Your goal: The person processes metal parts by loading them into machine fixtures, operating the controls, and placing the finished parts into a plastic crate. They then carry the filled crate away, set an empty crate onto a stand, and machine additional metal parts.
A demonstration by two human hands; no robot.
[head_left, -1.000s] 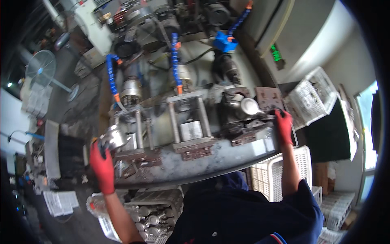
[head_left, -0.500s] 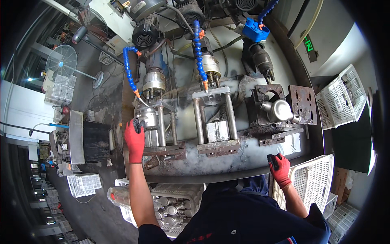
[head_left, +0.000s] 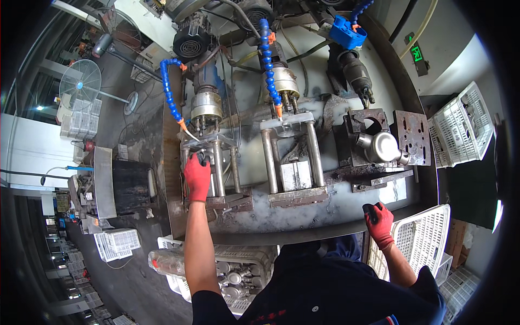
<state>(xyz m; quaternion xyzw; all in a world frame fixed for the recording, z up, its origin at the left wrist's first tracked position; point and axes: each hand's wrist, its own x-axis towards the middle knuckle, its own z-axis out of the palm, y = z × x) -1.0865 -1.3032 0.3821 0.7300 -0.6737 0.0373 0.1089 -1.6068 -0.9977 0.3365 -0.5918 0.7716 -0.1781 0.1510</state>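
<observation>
My left hand, in a red glove with black fingertips, is at the left clamp fixture, below a spindle head with several tool bits. Its fingers are curled inward, and what lies under them is hidden. A blue segmented coolant hose ends in an orange nozzle just above this hand. Gloved alike, my right hand is closed by the front rim of the metal trough; whatever its fingers hold, if anything, cannot be made out. A round silver metal part with side stubs sits on the right fixture.
A middle fixture stands in the trough's milky liquid. Below the rim, a white crate holds several silver metal parts. Another white crate leans by my right arm. Fans and stacked crates are at the left.
My left hand has moved right and slightly up, deeper into the left fixture. The shiny cylindrical part seen above it is no longer visible there. My right hand stays by the rim.
</observation>
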